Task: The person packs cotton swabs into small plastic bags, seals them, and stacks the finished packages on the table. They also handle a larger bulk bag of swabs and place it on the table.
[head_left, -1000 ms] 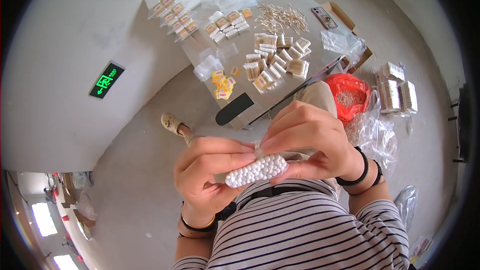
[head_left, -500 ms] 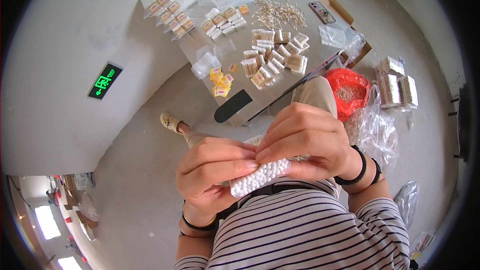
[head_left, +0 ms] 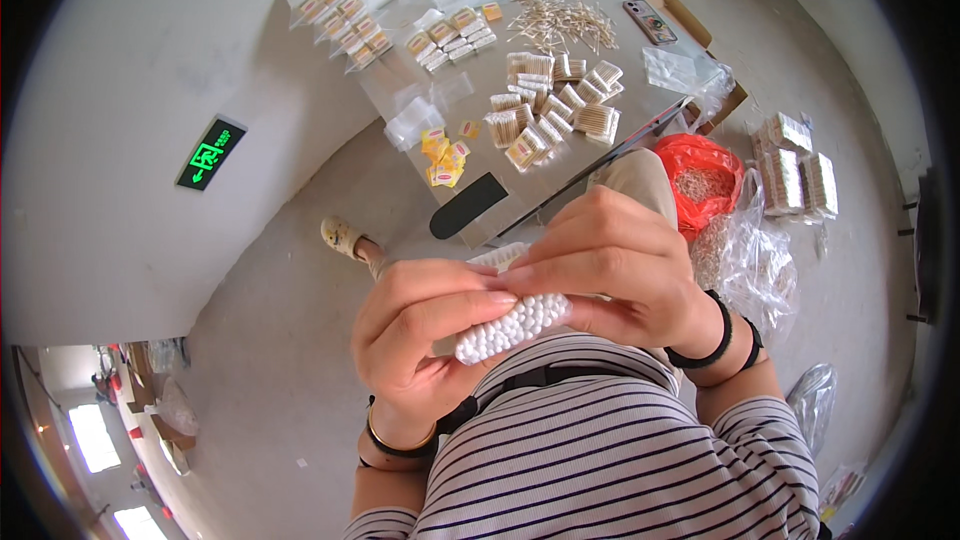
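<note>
Close to my waist, both hands grip one pack of cotton swabs [head_left: 512, 328], its white cotton tips facing me. My left hand [head_left: 418, 325] is closed around the left end, thumb below and fingers on top. Around the right end closes my right hand [head_left: 622, 270], its thumb along the side of the pack. The fingertips of both hands meet over the top of the pack. A clear wrapper seems to cover it, though the fingers hide most of the upper face. A further white, ribbed part of the pack shows beyond the fingers.
On the grey table [head_left: 400, 90] lie bundled swab packs [head_left: 555, 110], loose swabs [head_left: 565, 22], yellow cards [head_left: 443, 157], clear bags [head_left: 412, 123] and a phone [head_left: 650, 22]. A red bag [head_left: 700, 180] with swabs and stacked packs [head_left: 795, 170] stand on the floor at the right.
Both hands have raised the swab pack slightly away from my waist. My fingers have shifted a little along its top, and the pack stays held at both ends.
</note>
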Demonstrator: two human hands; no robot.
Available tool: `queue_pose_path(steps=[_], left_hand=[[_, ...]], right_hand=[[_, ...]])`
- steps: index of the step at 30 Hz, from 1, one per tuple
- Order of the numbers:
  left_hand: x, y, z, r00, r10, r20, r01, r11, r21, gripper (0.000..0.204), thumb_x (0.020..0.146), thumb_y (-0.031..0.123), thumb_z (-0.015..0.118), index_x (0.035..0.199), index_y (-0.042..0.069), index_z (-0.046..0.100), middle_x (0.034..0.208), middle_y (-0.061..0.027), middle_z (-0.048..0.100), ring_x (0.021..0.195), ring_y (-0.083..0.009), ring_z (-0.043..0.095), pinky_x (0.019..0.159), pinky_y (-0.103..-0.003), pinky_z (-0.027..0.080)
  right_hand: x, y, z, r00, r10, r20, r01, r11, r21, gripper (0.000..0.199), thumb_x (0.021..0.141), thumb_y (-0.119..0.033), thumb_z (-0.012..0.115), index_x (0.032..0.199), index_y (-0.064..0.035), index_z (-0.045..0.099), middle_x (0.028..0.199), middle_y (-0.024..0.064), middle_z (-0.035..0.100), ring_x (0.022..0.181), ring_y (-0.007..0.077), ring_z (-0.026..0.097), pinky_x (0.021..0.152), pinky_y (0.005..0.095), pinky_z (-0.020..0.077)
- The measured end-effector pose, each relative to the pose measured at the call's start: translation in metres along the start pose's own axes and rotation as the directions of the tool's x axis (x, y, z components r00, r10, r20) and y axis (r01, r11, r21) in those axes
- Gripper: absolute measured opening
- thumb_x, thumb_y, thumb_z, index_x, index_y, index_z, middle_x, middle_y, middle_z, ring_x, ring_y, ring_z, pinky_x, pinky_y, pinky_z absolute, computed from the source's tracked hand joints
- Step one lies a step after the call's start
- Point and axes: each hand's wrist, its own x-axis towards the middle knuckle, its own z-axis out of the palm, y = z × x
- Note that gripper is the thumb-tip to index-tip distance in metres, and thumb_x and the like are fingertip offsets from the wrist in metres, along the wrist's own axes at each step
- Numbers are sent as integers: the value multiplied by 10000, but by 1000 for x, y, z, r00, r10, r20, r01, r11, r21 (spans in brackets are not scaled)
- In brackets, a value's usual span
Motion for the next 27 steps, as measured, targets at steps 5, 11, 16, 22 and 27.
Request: queue_pose_path(steps=[5,11,16,22,27], left_hand=[[-11,-6,4,979,-166,-115,131,956,-262,357,816,18,815,1101,8,600,1060,-156,665,940,-191,661,811,-299,550],[-16,-42,11,849,-507,-148,359,760,-542,521,868,-31,741,1297,27,451,1096,-104,592,966,-128,607,846,-281,526],[-25,-61,16,783,-620,-44,465,631,-621,545,886,7,749,1356,41,475,1067,-39,542,986,-99,576,854,-243,518],[-33,-81,18,753,-658,7,481,543,-689,486,899,-8,736,1326,7,506,1085,-36,558,1008,-89,580,871,-239,519],[-40,-100,15,731,-682,30,495,498,-712,391,905,-2,737,1250,-27,556,1121,-65,620,1026,-104,615,887,-256,543]], right_hand=[[-6,11,21,966,258,32,-260,958,122,404,846,-224,811,1147,12,682,994,98,702,922,274,670,846,356,512],[-28,38,37,801,593,83,-543,661,518,294,929,-146,747,1132,32,628,1000,105,683,940,147,654,827,290,504],[-19,46,52,767,641,-36,-584,720,376,224,1035,-185,601,954,15,541,847,61,562,751,107,496,682,281,433],[-4,57,65,778,625,-62,-623,781,43,315,1074,-227,502,871,13,508,727,122,459,633,239,419,587,349,364],[8,68,77,831,552,-63,-556,822,-126,265,1053,-171,520,865,15,520,704,163,465,602,312,432,575,376,372]])
